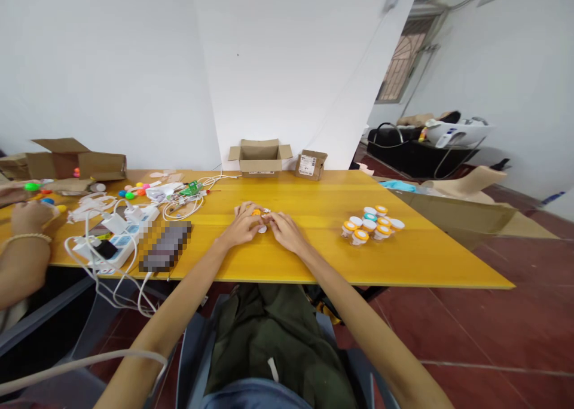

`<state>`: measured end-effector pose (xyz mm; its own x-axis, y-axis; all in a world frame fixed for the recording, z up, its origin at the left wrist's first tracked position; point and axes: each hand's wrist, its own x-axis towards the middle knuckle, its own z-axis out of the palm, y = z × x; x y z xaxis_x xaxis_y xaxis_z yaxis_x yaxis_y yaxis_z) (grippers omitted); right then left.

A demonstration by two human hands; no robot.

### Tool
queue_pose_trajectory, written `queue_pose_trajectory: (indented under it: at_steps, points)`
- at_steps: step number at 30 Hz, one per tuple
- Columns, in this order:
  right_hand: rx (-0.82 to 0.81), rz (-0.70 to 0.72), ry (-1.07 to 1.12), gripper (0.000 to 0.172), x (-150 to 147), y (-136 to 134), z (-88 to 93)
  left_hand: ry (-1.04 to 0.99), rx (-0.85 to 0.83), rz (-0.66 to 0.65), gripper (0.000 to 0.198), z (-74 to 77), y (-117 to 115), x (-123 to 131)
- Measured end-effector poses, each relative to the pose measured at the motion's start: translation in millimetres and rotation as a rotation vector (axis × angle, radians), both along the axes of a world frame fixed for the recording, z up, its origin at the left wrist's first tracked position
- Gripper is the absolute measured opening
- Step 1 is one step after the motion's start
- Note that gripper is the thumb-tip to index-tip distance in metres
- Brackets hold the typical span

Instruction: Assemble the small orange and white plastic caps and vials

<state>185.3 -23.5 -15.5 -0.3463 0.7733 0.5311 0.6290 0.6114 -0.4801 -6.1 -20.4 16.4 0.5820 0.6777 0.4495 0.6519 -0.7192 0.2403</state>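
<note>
My left hand is closed around a small orange piece over the middle of the yellow table. Close beside it on the right, my right hand has its fingers pressed together on something small and whitish, too small to name. A small white disc shows just below the fingertips, between the two hands. To the right stands a group of several small clear jars with orange, white and teal lids.
An open cardboard box and a smaller box stand against the wall. Left are a power strip with white cables, a pixelated dark device and colourful small balls. Another person's hands work at the far left.
</note>
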Motion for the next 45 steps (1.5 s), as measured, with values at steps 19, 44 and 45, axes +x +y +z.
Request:
queue_pose_trajectory:
  at_steps: [19, 44, 45]
  points:
    - [0.020, -0.031, 0.003, 0.033, 0.9, 0.5, 0.6, 0.004, -0.002, -0.001, 0.021, 0.0, 0.6, 0.1]
    - [0.010, -0.323, -0.033, 0.026, 5.1, 2.8, 4.3, -0.125, 0.115, 0.222, 0.023, -0.8, 4.9, -3.3]
    - [0.016, -0.324, -0.037, 0.025, 5.7, 3.0, 4.1, -0.141, 0.122, 0.247, 0.023, -0.9, 5.6, -3.5]
